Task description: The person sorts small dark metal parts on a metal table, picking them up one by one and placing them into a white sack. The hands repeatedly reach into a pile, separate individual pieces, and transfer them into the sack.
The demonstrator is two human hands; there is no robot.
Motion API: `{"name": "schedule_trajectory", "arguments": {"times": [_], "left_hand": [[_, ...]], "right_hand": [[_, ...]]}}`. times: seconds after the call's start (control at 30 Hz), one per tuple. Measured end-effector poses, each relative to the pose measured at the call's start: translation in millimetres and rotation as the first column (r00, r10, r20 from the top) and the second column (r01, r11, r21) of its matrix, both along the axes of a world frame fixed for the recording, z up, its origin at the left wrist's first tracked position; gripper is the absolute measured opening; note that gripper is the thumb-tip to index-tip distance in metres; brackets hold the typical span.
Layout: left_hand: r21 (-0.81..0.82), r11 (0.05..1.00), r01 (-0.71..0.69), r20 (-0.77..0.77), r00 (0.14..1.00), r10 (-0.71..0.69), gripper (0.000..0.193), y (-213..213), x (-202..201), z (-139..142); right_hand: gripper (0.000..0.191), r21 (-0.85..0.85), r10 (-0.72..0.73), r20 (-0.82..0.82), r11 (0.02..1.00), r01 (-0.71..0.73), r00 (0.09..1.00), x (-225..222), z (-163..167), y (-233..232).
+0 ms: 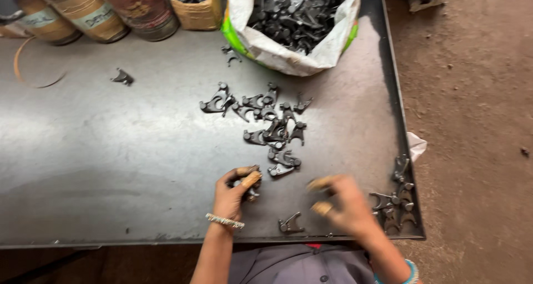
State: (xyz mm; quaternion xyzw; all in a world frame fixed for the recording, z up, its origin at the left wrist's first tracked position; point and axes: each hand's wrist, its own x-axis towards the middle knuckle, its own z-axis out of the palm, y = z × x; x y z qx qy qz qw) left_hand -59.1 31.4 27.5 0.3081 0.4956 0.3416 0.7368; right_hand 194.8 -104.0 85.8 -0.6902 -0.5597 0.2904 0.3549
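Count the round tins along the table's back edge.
3, all at the back left: tin leftmost, tin in the middle, tin rightmost, beside a box. All cropped by the frame; more may be hidden.

I see a dull grey metal surface [111, 151], scuffed and faintly shiny; dark matt metal parts [272, 128] at centre frame; a woven plastic sack [288, 53] at upper centre; rough dirt floor [472, 95] at right.
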Motion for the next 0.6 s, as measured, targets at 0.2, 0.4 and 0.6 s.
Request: {"name": "schedule_trajectory", "arguments": {"times": [0.2,0.4,0.6], "left_hand": [[0.029,0.983,0.18,-0.077,0.981,-0.178,0.05,-5.2,6.6,22.5],[0.021,0.94,0.34,-0.096,0.937,-0.337,0.073,-0.6,16.1,26.3],[0.015,0.929,0.371,-0.105,0.924,-0.367,0.079,-4.5,24.4,28.1]], "right_hand": [[0.036,0.005,0.41,0.177,0.909,-0.417,0.895,-71.5,3.4,4.4],[0.031,-0.108,-0.115,0.21,0.984,0.14,0.971,-28.3,-29.5,20.4],[0.03,-0.199,-0.342,0.091,0.914,0.354,0.935,31.0,-23.8,7.5]]}}
